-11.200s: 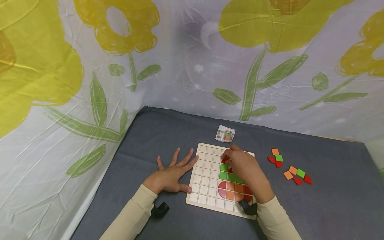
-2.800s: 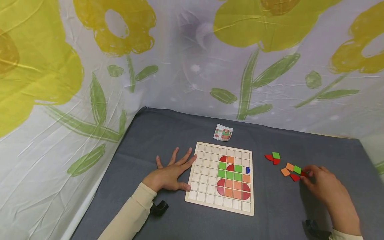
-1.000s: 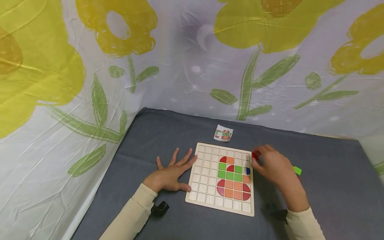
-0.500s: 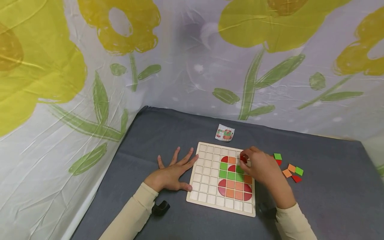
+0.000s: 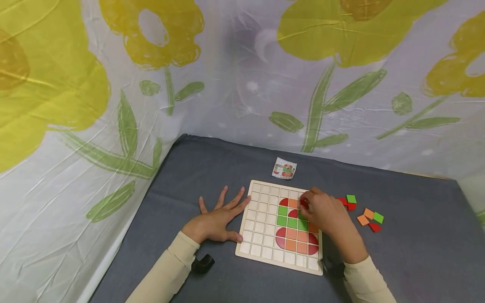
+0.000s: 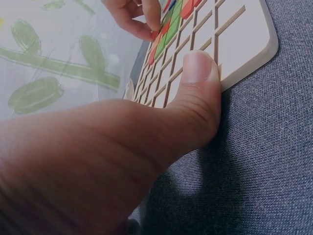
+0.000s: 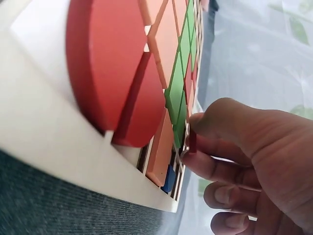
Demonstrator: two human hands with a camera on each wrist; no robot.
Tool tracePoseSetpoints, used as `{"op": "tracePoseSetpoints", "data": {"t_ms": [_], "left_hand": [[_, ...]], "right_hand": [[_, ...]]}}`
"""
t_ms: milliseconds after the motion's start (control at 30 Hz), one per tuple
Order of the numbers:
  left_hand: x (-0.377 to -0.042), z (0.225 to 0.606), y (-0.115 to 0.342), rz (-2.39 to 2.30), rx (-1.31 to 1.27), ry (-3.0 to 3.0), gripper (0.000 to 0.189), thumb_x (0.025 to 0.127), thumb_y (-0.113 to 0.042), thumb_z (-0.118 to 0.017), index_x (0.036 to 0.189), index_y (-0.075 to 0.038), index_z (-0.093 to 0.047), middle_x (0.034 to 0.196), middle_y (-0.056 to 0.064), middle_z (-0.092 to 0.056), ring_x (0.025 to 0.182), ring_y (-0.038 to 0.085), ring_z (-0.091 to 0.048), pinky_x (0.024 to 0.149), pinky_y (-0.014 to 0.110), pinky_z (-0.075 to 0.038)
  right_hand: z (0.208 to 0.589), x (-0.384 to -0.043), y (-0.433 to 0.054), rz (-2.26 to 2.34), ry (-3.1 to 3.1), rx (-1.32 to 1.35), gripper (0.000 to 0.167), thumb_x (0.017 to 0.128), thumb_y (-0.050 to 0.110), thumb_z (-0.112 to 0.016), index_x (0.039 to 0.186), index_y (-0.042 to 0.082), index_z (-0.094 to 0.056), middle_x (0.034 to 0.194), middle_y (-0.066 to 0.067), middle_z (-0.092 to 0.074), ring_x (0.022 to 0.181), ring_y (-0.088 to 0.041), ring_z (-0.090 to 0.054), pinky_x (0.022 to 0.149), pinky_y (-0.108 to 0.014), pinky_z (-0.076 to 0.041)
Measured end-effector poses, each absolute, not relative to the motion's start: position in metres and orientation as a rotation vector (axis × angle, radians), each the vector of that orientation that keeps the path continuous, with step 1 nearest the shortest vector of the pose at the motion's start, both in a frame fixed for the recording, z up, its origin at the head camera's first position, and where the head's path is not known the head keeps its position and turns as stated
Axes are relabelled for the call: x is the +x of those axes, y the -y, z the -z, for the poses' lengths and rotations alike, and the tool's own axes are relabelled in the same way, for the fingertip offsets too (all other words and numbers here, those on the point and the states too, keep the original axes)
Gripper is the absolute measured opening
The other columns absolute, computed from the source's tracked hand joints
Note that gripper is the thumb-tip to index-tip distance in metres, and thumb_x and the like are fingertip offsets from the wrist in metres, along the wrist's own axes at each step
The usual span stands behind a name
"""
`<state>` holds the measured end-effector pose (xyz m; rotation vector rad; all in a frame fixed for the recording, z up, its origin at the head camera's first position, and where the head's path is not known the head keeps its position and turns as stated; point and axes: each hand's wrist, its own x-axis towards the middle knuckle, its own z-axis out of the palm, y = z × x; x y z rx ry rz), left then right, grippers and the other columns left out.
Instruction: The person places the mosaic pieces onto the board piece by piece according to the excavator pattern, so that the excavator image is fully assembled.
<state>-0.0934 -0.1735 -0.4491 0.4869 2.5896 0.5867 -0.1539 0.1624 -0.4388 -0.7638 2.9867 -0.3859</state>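
A wooden grid board [image 5: 261,240] lies on the dark cloth, with red, orange and green tiles in its right half. My left hand [image 5: 214,223] rests spread at the board's left edge, and its thumb [image 6: 195,98] presses on the rim in the left wrist view. Over the upper right cells, my right hand [image 5: 329,214] pinches a small red tile [image 7: 192,141] between thumb and index finger. Beside that hand sits an orange square tile [image 5: 293,203] in its cell. A blue piece [image 7: 169,179] shows near the right rim in the right wrist view.
Loose tiles lie right of the board: a green square [image 5: 351,198] with red pieces, and orange squares [image 5: 363,220] with a green and a red one. A printed pattern card [image 5: 284,169] lies behind the board. A flowered curtain [image 5: 235,84] hangs behind.
My right hand took a red tile from the loose ones and brought it left over the board. An orange tile has left the far loose group; one now sits in the upper row. The left hand stayed.
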Motion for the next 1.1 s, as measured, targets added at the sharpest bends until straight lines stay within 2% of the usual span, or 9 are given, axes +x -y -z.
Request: {"op": "tracePoseSetpoints", "data": {"t_ms": [1100], "left_hand": [[-0.0928, 0.4492, 0.1728, -0.572, 0.476, -2.600, 0.117, 0.081, -0.055, -0.085, 0.171, -0.038, -0.013, 0.178, -0.010, 0.005, 0.161, 0.038, 0.018, 0.103, 0.091, 0.014]], "right_hand": [[0.4359, -0.1524, -0.1614, 0.385, -2.948, -0.761, 0.022, 0.091, 0.019, -0.085, 0.110, 0.009, -0.080, 0.094, -0.004, -0.065, 0.070, -0.013, -0.056, 0.055, -0.028, -0.048]]}}
